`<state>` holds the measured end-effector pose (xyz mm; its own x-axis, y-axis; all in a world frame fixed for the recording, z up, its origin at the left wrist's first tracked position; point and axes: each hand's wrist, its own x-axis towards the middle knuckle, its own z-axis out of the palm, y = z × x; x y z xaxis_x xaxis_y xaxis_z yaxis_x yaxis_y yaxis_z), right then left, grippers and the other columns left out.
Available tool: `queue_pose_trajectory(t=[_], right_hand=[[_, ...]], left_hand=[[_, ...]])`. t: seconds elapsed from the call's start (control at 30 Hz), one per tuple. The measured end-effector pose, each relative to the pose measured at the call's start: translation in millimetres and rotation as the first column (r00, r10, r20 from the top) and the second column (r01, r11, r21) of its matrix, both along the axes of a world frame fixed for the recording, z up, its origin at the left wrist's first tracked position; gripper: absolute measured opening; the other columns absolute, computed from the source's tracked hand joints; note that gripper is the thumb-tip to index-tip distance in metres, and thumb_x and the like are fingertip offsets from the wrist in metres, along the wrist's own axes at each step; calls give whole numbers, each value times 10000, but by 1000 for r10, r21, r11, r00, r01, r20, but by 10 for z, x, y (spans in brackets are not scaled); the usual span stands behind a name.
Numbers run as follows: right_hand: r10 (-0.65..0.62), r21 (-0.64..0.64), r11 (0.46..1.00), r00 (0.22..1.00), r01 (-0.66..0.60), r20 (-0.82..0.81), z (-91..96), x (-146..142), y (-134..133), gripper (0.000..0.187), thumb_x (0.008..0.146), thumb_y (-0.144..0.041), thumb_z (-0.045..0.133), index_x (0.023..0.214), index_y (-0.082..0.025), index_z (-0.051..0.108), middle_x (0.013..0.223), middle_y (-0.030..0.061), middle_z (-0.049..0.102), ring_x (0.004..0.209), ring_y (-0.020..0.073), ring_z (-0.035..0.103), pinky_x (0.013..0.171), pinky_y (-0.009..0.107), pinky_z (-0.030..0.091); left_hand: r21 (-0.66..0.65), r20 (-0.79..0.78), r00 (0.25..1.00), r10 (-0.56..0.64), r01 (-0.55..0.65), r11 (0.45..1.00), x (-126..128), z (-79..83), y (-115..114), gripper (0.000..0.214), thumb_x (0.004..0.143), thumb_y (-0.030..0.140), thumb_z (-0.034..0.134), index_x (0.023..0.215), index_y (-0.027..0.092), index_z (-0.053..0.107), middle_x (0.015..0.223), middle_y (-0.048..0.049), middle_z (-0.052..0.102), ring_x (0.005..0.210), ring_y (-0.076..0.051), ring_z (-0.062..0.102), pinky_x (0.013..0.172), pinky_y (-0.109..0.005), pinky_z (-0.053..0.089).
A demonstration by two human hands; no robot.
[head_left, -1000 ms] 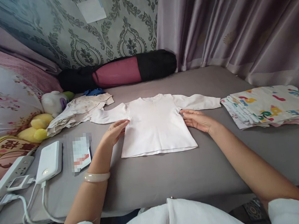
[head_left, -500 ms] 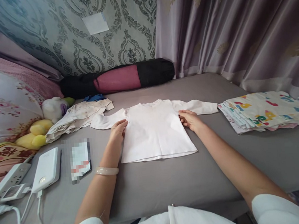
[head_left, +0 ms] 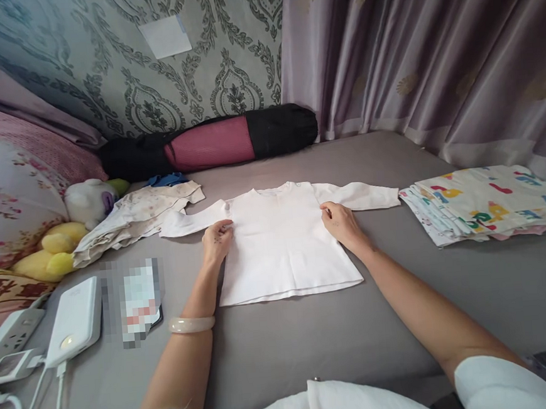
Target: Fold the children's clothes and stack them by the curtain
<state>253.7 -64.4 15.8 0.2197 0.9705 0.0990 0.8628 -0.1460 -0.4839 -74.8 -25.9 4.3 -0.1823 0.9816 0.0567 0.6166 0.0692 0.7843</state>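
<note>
A small white long-sleeved shirt (head_left: 283,241) lies flat on the grey sheet (head_left: 284,348), its collar away from me and both sleeves spread to the sides. At its left edge, just below the armpit, my left hand (head_left: 218,239) has its fingers closed on the fabric; a pale bangle (head_left: 192,325) circles that forearm. My right hand (head_left: 343,224) pinches the opposite side at about the same height, thumb and fingertips together on the cloth. The hem nearest me lies nearly straight.
A folded stack of patterned cloths (head_left: 495,203) sits at the right. Cream garments (head_left: 137,218) lie at the left beside plush toys (head_left: 88,203). Nearer are a white power bank (head_left: 74,321), a power strip (head_left: 13,332) and a blurred-out phone (head_left: 141,297). A black-and-maroon long bag (head_left: 211,143) lies along the wall.
My right hand has shifted slightly inward on the shirt's side, turning its back more upward. My left hand keeps its place at the left edge. The camera view has moved slightly.
</note>
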Motion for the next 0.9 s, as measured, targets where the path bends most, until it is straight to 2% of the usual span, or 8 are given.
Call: queue_pose_trajectory(t=[0.1, 0.27, 0.4, 0.47, 0.53, 0.6, 0.7, 0.9], right_hand=[[15, -38, 999, 974, -6, 226, 39, -78, -90, 371, 985, -230, 367, 1226, -232, 649, 1208, 122, 650, 1013, 240, 637, 827, 316, 458], [23, -78, 997, 939, 5, 344, 20, -105, -137, 417, 997, -232, 326, 1293, -226, 619, 1202, 139, 627, 961, 242, 643, 793, 332, 462], [8, -23, 1000, 904, 2, 427, 65, -102, -183, 432, 966, -157, 334, 1252, -179, 657, 1145, 175, 634, 989, 272, 621, 811, 363, 457], [53, 35, 996, 879, -79, 474, 130, -169, -239, 430, 950, -117, 326, 1166, -146, 697, 1159, 198, 636, 1064, 304, 588, 880, 405, 439], [184, 78, 966, 864, -248, 468, 179, -294, -314, 441, 950, -106, 312, 1147, -147, 704, 1253, 184, 624, 1165, 308, 545, 978, 433, 402], [365, 89, 897, 840, -432, 402, 166, -452, -395, 456, 969, -133, 297, 1248, -160, 657, 1374, 137, 581, 1286, 267, 484, 1085, 410, 344], [514, 28, 837, 802, -547, 304, 29, -647, -496, 509, 1011, -260, 266, 1437, -95, 491, 1528, 133, 441, 1445, 241, 323, 1193, 405, 229], [451, -72, 891, 853, -449, 262, -178, -622, -478, 602, 1013, -356, 246, 1523, -49, 340, 1612, 147, 269, 1503, 269, 194, 1224, 484, 135]], left_hand=[[37, -209, 978, -28, 36, 999, -5, -16, -22, 373, 764, 253, 511, 1033, 181, 760, 794, -57, 641, 796, -220, 615, 795, -301, 458], [34, -367, 929, -54, 71, 997, 1, -25, -85, 406, 878, 253, 445, 1166, 183, 721, 1039, -135, 621, 941, -266, 617, 850, -360, 468], [45, -535, 844, -39, 75, 996, 71, 120, -202, 362, 906, 247, 442, 1145, 173, 704, 1088, -164, 571, 1049, -307, 559, 869, -408, 468], [92, -623, 780, -53, 141, 986, 180, 189, -283, 327, 913, 252, 449, 1101, 145, 694, 1126, -194, 563, 1102, -340, 523, 911, -458, 458], [144, -652, 747, -130, 290, 946, 355, 191, -380, 329, 935, 254, 421, 1134, 131, 653, 1182, -206, 567, 1131, -338, 518, 965, -491, 440], [150, -630, 718, -297, 488, 860, 571, 113, -488, 375, 961, 226, 350, 1238, 130, 583, 1225, -191, 582, 1185, -304, 526, 1014, -475, 432], [97, -602, 641, -476, 651, 753, 861, -77, -645, 452, 963, 211, 319, 1371, 94, 473, 1403, -207, 515, 1378, -312, 415, 1113, -496, 366], [-39, -593, 655, -468, 557, 830, 872, -195, -675, 562, 1011, 412, 285, 1479, 120, 389, 1576, -184, 347, 1483, -338, 259, 1195, -547, 221]])
